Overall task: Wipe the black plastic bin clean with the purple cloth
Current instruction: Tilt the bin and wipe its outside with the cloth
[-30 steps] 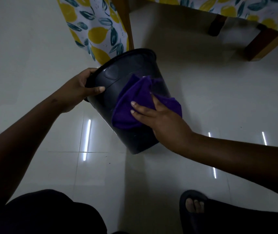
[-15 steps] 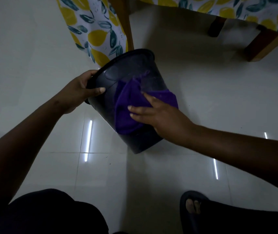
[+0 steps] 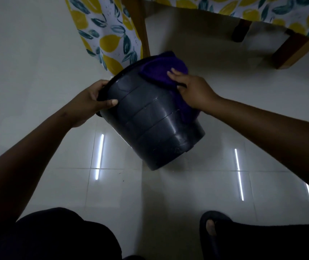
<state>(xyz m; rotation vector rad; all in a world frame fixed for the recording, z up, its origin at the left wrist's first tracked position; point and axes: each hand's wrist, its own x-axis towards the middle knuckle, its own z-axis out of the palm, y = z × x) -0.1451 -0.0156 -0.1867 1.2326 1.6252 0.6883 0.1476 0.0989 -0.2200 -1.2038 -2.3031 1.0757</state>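
Note:
The black plastic bin [image 3: 150, 124] is held tilted above the tiled floor, its mouth facing away from me and its base toward me at lower right. My left hand [image 3: 93, 102] grips the bin's rim on the left, thumb laid across the outer wall. The purple cloth [image 3: 161, 70] is draped over the upper right of the rim and runs down the bin's right side. My right hand [image 3: 191, 89] presses flat on the cloth against the bin's outer wall near the rim. The inside of the bin is hidden.
A table with a lemon-print cloth [image 3: 110, 34] and wooden legs [image 3: 140, 30] stands just beyond the bin. More wooden legs [image 3: 292, 51] are at upper right. My sandalled foot [image 3: 211, 228] and dark-clothed knee [image 3: 56, 235] are at the bottom, on glossy white floor tiles [image 3: 168, 194].
My right hand has slid the cloth from the middle of the bin's wall up to the rim. The bin has turned so more of its outer wall and base face me.

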